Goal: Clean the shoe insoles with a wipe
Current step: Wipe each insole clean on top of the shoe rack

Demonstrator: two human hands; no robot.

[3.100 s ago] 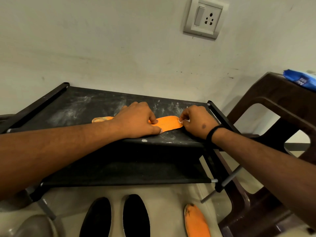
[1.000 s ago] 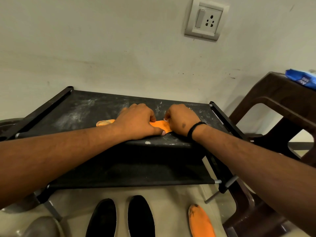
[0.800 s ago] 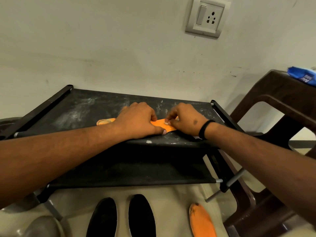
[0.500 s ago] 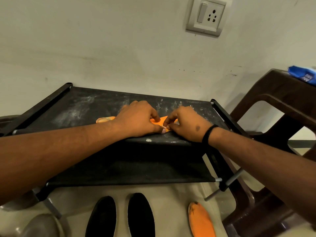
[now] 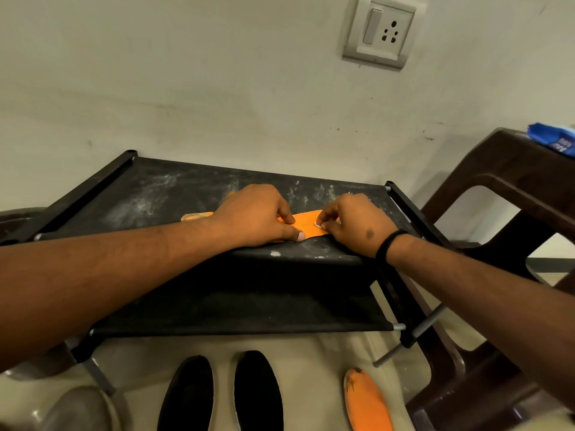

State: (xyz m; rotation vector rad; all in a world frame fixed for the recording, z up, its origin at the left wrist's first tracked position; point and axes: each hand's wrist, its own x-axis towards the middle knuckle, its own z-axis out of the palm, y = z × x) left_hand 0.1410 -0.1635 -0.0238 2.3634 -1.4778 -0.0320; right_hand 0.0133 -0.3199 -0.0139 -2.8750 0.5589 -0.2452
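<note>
An orange insole point(image 5: 306, 227) lies flat on the dusty top of a black fabric shoe rack point(image 5: 174, 197). Its pale heel end sticks out to the left of my left hand point(image 5: 255, 216). That hand lies across the insole's middle and holds it down, with the thumb along the near edge and the fingers bent over the top. My right hand point(image 5: 357, 225) pinches a small white wipe point(image 5: 319, 224) against the insole's right part, close to my left thumb. Most of the wipe is hidden under the fingers. A second orange insole point(image 5: 368, 402), dirty at its tip, lies on the floor.
Two black shoe-shaped pieces point(image 5: 189, 396) point(image 5: 258, 393) lie side by side on the floor below the rack's lower shelf point(image 5: 249, 306). A brown plastic chair point(image 5: 513, 169) stands at the right with a blue wipe pack point(image 5: 553, 141) on it. The wall behind carries a socket point(image 5: 381, 29).
My right hand slid the wipe left along the insole toward my left hand, then back a little to the right. My left hand stayed on the insole.
</note>
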